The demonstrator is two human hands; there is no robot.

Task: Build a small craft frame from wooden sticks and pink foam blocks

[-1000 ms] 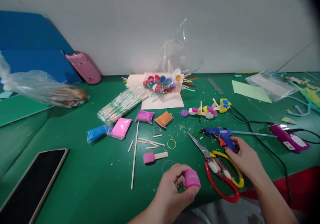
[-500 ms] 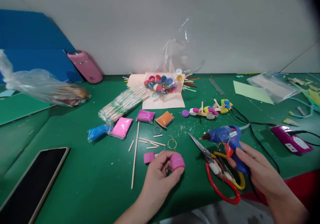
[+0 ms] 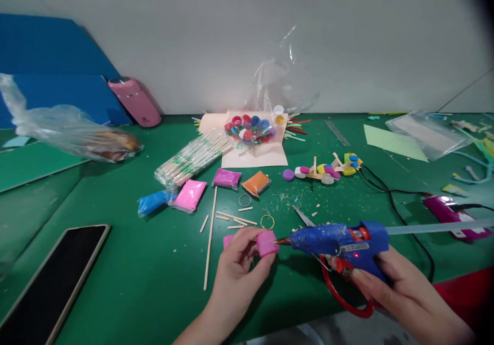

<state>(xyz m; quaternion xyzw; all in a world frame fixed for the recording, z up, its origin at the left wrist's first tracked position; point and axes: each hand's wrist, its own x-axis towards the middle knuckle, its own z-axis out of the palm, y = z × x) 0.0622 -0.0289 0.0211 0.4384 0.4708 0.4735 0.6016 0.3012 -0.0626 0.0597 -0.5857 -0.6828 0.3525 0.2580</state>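
My left hand pinches a pink cap, thick and round like a bottle cap. A second pink cap shows behind its fingers; whether the two are joined is hidden. My right hand is closed round the handle of a blue hot glue gun, thumb near the red trigger. The gun's nozzle meets the right side of the pink cap, and a long clear glue stick juts from its back. Below the gun lie red-handled scissors, partly covered by it.
Cut sticks, a long stick and a yellow ring lie beyond my left hand. Clay packets, bagged chopsticks and bottle caps stand farther back. A phone lies left; a purple power box with cables, right.
The glue gun has swung left and levelled, bringing its nozzle from above the scissors to the pink cap. My left hand has shifted slightly left and turned the cap.
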